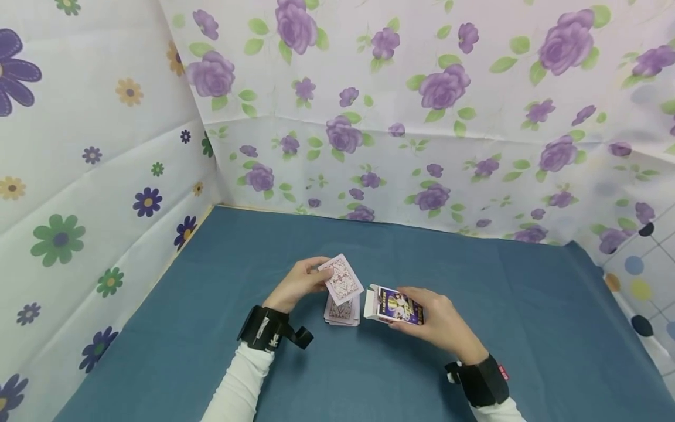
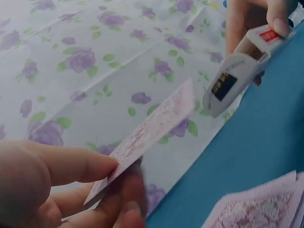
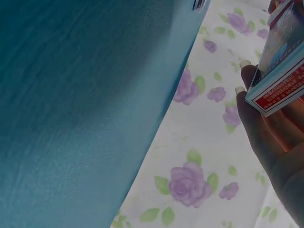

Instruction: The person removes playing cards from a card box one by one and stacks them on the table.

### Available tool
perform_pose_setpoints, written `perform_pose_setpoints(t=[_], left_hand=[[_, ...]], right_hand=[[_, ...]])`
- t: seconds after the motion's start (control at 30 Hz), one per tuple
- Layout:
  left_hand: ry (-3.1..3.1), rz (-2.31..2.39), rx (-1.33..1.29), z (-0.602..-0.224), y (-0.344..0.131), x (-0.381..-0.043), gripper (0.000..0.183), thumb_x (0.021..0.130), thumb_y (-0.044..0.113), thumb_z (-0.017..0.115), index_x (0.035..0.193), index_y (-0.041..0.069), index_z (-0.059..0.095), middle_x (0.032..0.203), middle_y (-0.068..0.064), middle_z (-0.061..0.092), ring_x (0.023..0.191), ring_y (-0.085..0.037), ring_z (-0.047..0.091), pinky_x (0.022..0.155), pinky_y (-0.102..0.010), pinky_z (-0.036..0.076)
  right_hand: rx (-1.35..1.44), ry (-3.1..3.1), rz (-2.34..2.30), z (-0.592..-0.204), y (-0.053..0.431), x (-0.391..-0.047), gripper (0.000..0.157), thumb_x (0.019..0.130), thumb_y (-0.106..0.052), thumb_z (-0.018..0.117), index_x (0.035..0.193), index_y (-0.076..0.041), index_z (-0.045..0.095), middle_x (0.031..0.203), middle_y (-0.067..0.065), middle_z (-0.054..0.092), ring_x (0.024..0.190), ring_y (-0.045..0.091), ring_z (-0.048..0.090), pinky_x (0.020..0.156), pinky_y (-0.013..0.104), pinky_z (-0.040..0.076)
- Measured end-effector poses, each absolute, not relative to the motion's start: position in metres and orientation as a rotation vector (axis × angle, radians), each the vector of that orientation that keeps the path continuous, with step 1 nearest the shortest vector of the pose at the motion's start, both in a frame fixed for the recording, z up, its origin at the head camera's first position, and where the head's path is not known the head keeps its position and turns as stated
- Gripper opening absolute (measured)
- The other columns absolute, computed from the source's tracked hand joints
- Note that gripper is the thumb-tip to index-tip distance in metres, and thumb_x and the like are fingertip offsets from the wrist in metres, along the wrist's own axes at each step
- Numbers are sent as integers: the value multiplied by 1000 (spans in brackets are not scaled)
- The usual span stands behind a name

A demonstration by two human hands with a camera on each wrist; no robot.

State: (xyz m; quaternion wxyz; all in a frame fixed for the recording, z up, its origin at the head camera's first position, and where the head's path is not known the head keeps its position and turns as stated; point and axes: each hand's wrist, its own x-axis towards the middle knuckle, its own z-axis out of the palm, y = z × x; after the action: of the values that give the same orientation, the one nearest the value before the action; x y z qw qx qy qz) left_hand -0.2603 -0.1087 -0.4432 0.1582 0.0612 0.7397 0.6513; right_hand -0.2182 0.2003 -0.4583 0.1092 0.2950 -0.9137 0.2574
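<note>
My left hand (image 1: 304, 282) pinches a thin stack of playing cards (image 1: 341, 280) between thumb and fingers, its patterned back facing up. Below it, a pile of playing cards (image 1: 342, 312) lies on the blue cloth, partly covered by the held cards. To the right, my right hand (image 1: 435, 318) grips a playing card box (image 1: 398, 306) with a dark printed face. The box's flap end points left toward the cards, and the left wrist view shows its white flap (image 2: 227, 85) standing out. How many cards the left hand holds I cannot tell.
Blue cloth (image 1: 390, 375) covers the table. White sheets with purple flowers (image 1: 343, 135) hang behind it, and a flowered sheet (image 1: 79, 234) borders the left side. A dotted, checked cloth (image 1: 643, 281) is at the right edge.
</note>
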Motion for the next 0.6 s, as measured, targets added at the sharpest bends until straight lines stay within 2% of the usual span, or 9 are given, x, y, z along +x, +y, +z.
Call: perform_pose_setpoints(t=[0.17, 0.33, 0.43, 0.6], left_hand=[[2207, 1824, 105, -456, -107, -264, 41, 94, 18, 64, 134, 9, 58, 77, 5, 67, 77, -15, 58, 80, -36, 47], [2303, 1759, -2, -468, -103, -265, 49, 89, 20, 71, 134, 9, 56, 86, -9, 71, 85, -22, 64, 85, -42, 49], [2366, 1714, -59, -474, -100, -266, 51, 86, 22, 74, 132, 8, 57, 88, -13, 70, 84, -25, 64, 81, -41, 48], [2448, 1641, -122, -481, -97, -267, 50, 82, 24, 78, 126, 8, 60, 85, -13, 69, 76, -22, 62, 70, -34, 45]], right_hand=[[843, -2726, 780, -462, 201, -219, 65, 75, -46, 81, 125, -7, 64, 118, 9, 68, 99, 18, 66, 75, 33, 53], [841, -2747, 792, -464, 199, -219, 65, 76, -48, 79, 125, -8, 64, 118, 8, 68, 99, 17, 66, 76, 33, 52], [841, -2752, 802, -466, 198, -219, 66, 75, -48, 80, 126, -8, 64, 119, 8, 68, 100, 17, 66, 77, 33, 53], [831, -2770, 827, -466, 198, -219, 67, 76, -48, 79, 126, -7, 63, 119, 8, 68, 100, 16, 65, 78, 33, 53]])
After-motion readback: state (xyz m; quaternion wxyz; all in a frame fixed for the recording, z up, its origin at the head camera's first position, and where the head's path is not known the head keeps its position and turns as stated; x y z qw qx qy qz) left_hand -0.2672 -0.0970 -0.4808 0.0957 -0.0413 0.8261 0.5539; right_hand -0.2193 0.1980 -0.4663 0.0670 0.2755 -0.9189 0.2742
